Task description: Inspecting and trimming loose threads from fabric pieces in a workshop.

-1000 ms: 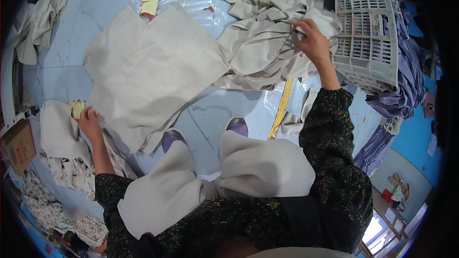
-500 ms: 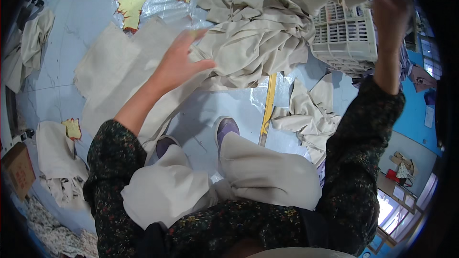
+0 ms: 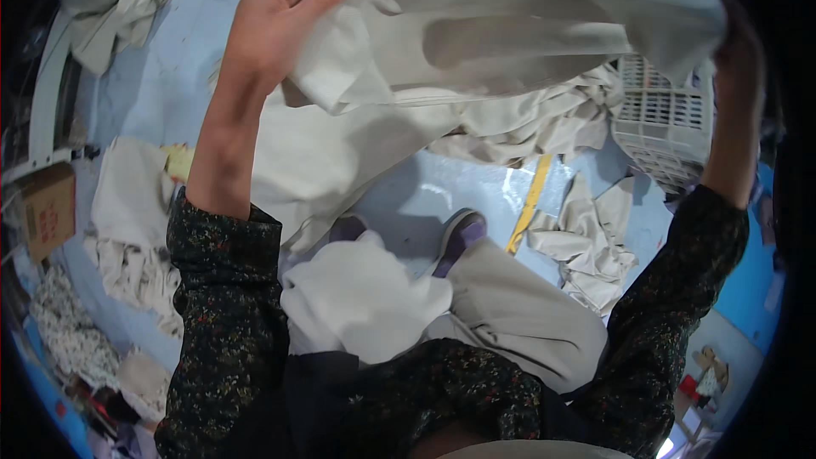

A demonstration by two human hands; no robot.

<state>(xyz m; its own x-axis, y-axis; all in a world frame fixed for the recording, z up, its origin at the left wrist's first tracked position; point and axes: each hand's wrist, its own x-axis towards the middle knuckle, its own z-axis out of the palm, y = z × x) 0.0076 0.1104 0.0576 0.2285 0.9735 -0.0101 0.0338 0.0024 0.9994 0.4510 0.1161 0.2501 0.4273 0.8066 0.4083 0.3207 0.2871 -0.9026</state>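
A pale beige cloth [image 3: 527, 25] hangs raised between my two hands across the upper middle, its lower edge sagging. My left hand [image 3: 280, 21] is closed on the cloth's left end, thumb and fingers pinching the edge. At the far right, my right hand [image 3: 741, 55] grips the other end; its fingers are dim and partly hidden by shadow. Below the cloth, a large flat beige piece [image 3: 331, 153] lies on the floor, and a crumpled heap of similar fabric [image 3: 544, 119] sits beside it.
A white slatted plastic basket [image 3: 663, 119] stands at the right, near a yellow floor strip [image 3: 531, 204]. Loose beige scraps [image 3: 586, 238] lie right of the strip. More fabric [image 3: 132, 195] and a cardboard box [image 3: 47, 208] are at the left.
My left hand, open and empty before, has moved up and left and now holds the cloth's left end. The cloth has come left from my right hand and is spread between both hands.
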